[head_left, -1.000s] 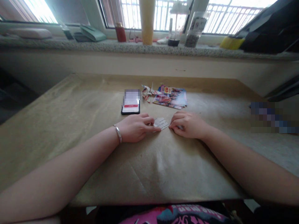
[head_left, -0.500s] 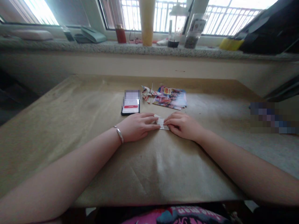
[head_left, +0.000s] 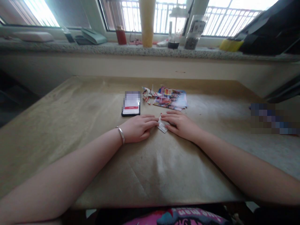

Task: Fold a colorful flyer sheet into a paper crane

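Note:
A small folded piece of white paper [head_left: 162, 126] lies on the brown table [head_left: 70, 125] between my two hands. My left hand [head_left: 138, 127], with a silver bracelet at the wrist, presses its fingertips on the paper's left edge. From the right, my right hand [head_left: 179, 124] lies with fingers stretched over the paper, covering most of it. Both hands hold the paper flat against the table.
A phone [head_left: 131, 104] lies just beyond my left hand. Behind it sit folded paper scraps [head_left: 148, 92] and a stack of colourful printed sheets [head_left: 172, 98]. The window sill [head_left: 140, 48] carries a red cup, a yellow cylinder, jars and cases.
My hands have closed in on each other over the paper. It showed as a wider flat piece before and is now narrower and mostly hidden under my fingers.

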A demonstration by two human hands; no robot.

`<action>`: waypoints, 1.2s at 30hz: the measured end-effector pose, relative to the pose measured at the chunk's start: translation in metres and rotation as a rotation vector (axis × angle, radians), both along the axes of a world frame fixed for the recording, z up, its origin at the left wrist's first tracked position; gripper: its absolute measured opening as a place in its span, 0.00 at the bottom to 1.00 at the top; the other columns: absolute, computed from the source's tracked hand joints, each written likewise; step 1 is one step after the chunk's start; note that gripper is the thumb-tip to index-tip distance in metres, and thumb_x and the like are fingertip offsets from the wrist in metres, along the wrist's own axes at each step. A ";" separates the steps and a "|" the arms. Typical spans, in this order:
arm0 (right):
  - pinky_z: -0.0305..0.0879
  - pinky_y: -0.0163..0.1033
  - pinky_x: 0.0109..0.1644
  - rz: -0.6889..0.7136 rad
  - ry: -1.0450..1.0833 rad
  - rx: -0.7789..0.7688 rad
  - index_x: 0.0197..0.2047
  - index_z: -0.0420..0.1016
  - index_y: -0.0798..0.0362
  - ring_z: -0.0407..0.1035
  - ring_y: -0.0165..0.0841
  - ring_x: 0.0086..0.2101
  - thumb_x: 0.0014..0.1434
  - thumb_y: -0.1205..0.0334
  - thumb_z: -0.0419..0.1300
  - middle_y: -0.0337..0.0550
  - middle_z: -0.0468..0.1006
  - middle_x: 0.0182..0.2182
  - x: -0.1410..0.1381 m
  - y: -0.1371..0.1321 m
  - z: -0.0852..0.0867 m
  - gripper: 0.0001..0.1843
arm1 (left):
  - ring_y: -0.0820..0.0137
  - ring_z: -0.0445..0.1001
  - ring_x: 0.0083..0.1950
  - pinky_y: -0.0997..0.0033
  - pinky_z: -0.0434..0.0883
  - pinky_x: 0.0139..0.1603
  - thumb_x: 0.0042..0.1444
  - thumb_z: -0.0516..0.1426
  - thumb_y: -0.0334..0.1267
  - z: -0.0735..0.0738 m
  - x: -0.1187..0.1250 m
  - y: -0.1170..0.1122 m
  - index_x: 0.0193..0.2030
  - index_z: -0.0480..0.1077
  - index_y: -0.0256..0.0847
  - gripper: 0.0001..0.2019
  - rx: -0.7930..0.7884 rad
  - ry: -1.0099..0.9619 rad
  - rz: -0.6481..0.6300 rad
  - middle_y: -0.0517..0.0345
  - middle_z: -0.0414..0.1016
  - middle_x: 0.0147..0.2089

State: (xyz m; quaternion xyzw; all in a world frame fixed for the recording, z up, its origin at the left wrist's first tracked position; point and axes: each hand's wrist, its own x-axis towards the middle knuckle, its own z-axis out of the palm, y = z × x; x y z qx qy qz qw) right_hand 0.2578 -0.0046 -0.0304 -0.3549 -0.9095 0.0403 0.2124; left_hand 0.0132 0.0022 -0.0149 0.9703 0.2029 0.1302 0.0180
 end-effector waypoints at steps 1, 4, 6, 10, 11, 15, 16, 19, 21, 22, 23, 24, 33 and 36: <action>0.60 0.51 0.61 0.004 -0.001 -0.001 0.53 0.73 0.51 0.65 0.39 0.55 0.61 0.61 0.55 0.45 0.75 0.53 0.000 0.000 0.000 0.17 | 0.61 0.66 0.60 0.59 0.67 0.60 0.55 0.51 0.29 0.000 0.000 0.000 0.55 0.67 0.35 0.20 -0.011 0.000 0.008 0.46 0.69 0.59; 0.59 0.53 0.62 0.009 -0.008 -0.016 0.54 0.72 0.51 0.65 0.40 0.56 0.62 0.61 0.54 0.45 0.74 0.54 -0.001 0.000 0.001 0.17 | 0.61 0.66 0.61 0.58 0.68 0.59 0.57 0.52 0.32 -0.001 -0.001 0.001 0.60 0.63 0.37 0.23 -0.026 0.008 0.021 0.45 0.68 0.60; 0.60 0.53 0.61 -0.003 -0.016 -0.029 0.54 0.71 0.52 0.63 0.42 0.56 0.62 0.62 0.54 0.45 0.73 0.54 -0.002 0.000 0.001 0.18 | 0.61 0.66 0.61 0.57 0.67 0.59 0.59 0.51 0.34 -0.002 -0.001 0.001 0.61 0.62 0.39 0.22 -0.018 0.010 0.003 0.46 0.67 0.61; 0.61 0.52 0.60 -0.098 -0.004 -0.039 0.57 0.68 0.55 0.62 0.43 0.57 0.61 0.63 0.53 0.47 0.74 0.53 -0.002 0.000 -0.002 0.20 | 0.61 0.66 0.61 0.57 0.67 0.60 0.60 0.51 0.34 -0.002 0.000 0.002 0.58 0.67 0.39 0.19 -0.011 -0.001 -0.005 0.47 0.68 0.60; 0.61 0.52 0.60 -0.124 0.000 -0.044 0.57 0.68 0.55 0.63 0.43 0.57 0.61 0.63 0.53 0.48 0.74 0.53 -0.002 0.000 -0.003 0.21 | 0.60 0.66 0.61 0.57 0.68 0.59 0.60 0.51 0.34 -0.002 0.000 0.002 0.57 0.67 0.38 0.19 -0.013 -0.004 -0.001 0.47 0.69 0.59; 0.60 0.51 0.61 -0.160 -0.026 -0.065 0.58 0.67 0.56 0.62 0.43 0.57 0.62 0.62 0.52 0.48 0.74 0.54 -0.004 0.002 -0.004 0.22 | 0.61 0.66 0.61 0.58 0.67 0.60 0.59 0.51 0.34 -0.003 0.000 0.002 0.56 0.68 0.38 0.18 -0.023 0.001 0.002 0.49 0.69 0.60; 0.59 0.51 0.61 -0.155 -0.042 -0.063 0.58 0.67 0.56 0.61 0.43 0.57 0.62 0.62 0.52 0.48 0.73 0.54 -0.004 0.002 -0.004 0.22 | 0.61 0.66 0.61 0.59 0.67 0.60 0.59 0.51 0.34 -0.004 0.000 0.003 0.56 0.68 0.38 0.18 -0.026 0.003 0.007 0.49 0.68 0.60; 0.57 0.50 0.63 -0.131 -0.085 -0.045 0.60 0.66 0.56 0.59 0.43 0.58 0.62 0.63 0.50 0.45 0.70 0.57 -0.005 0.002 -0.003 0.23 | 0.62 0.66 0.61 0.60 0.67 0.61 0.59 0.51 0.35 -0.004 0.000 0.003 0.56 0.67 0.39 0.18 -0.029 0.005 0.010 0.49 0.68 0.60; 0.57 0.49 0.63 -0.121 -0.114 -0.033 0.60 0.67 0.56 0.59 0.43 0.58 0.63 0.63 0.48 0.43 0.69 0.59 -0.005 0.002 -0.003 0.23 | 0.62 0.66 0.61 0.60 0.67 0.60 0.60 0.51 0.36 -0.004 0.000 0.002 0.56 0.67 0.40 0.18 -0.019 0.011 0.012 0.49 0.67 0.61; 0.56 0.49 0.63 -0.116 -0.130 -0.026 0.60 0.67 0.56 0.59 0.43 0.58 0.64 0.62 0.48 0.43 0.68 0.59 -0.005 0.002 -0.002 0.23 | 0.61 0.67 0.60 0.59 0.68 0.59 0.59 0.51 0.36 -0.003 0.000 0.002 0.56 0.67 0.40 0.18 -0.013 0.015 0.015 0.49 0.67 0.61; 0.56 0.49 0.63 -0.113 -0.145 -0.020 0.60 0.67 0.56 0.59 0.43 0.57 0.64 0.62 0.47 0.42 0.68 0.60 -0.005 0.002 -0.002 0.23 | 0.61 0.67 0.60 0.59 0.68 0.59 0.59 0.51 0.35 -0.003 0.000 0.002 0.56 0.67 0.40 0.18 -0.009 0.020 0.016 0.49 0.67 0.61; 0.56 0.49 0.63 -0.112 -0.158 -0.015 0.61 0.67 0.56 0.59 0.43 0.57 0.65 0.61 0.47 0.42 0.67 0.60 -0.004 0.002 -0.001 0.23 | 0.61 0.67 0.60 0.59 0.68 0.59 0.59 0.51 0.35 -0.003 0.000 0.002 0.56 0.67 0.40 0.18 -0.008 0.023 0.015 0.49 0.67 0.61; 0.55 0.50 0.62 -0.095 -0.177 -0.019 0.61 0.66 0.55 0.59 0.44 0.57 0.65 0.55 0.49 0.42 0.67 0.60 -0.001 0.006 -0.001 0.25 | 0.59 0.65 0.61 0.55 0.66 0.61 0.61 0.50 0.38 -0.002 0.003 0.000 0.61 0.63 0.40 0.21 0.005 0.059 -0.003 0.48 0.67 0.61; 0.56 0.50 0.62 -0.096 -0.180 -0.029 0.61 0.66 0.54 0.59 0.44 0.56 0.65 0.57 0.47 0.41 0.66 0.61 0.000 0.006 -0.001 0.24 | 0.59 0.65 0.62 0.56 0.65 0.62 0.61 0.50 0.38 0.000 0.001 0.002 0.60 0.65 0.40 0.20 -0.018 0.077 -0.015 0.49 0.67 0.61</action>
